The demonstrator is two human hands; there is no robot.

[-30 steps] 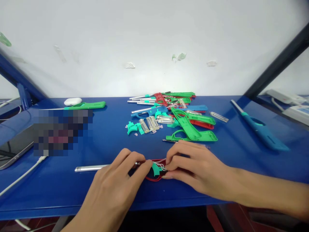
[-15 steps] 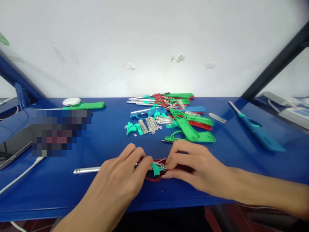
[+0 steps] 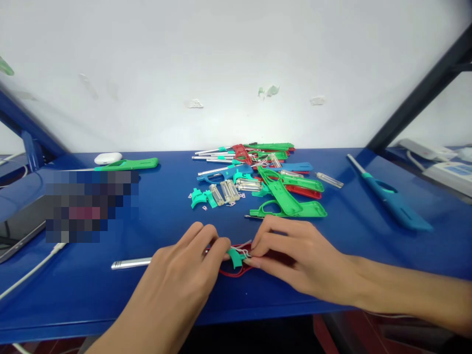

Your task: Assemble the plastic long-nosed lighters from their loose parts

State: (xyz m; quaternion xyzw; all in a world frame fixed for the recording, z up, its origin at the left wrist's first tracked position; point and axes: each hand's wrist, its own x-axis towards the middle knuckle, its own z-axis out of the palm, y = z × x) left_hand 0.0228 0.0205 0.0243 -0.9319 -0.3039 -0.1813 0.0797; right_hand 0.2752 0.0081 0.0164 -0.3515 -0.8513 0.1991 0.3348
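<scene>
A red half shell (image 3: 236, 275) of a long-necked lighter lies open near the table's front edge, its silver tube (image 3: 131, 263) pointing left. My left hand (image 3: 190, 263) is closed over the neck end, fingers pressed around the lighter. Inside the shell sits a turquoise trigger (image 3: 235, 258), with thin white wires (image 3: 244, 251) beside it. My right hand (image 3: 285, 250) pinches at the trigger's right side, where the wires run to its fingertips. What lies between those fingertips is hidden.
Beyond my hands lie green shell halves (image 3: 282, 191), clear fuel tanks (image 3: 230, 190), loose turquoise triggers (image 3: 199, 196) and silver tubes. A blue lighter (image 3: 391, 196) is at right; a green lighter (image 3: 129, 164), white case (image 3: 107, 158) and phone (image 3: 22, 221) at left. A wall (image 3: 236, 73) stands behind.
The view has shifted slightly. Both hands stay on the red lighter, and the right fingertips have moved only a little against the trigger and wires.
</scene>
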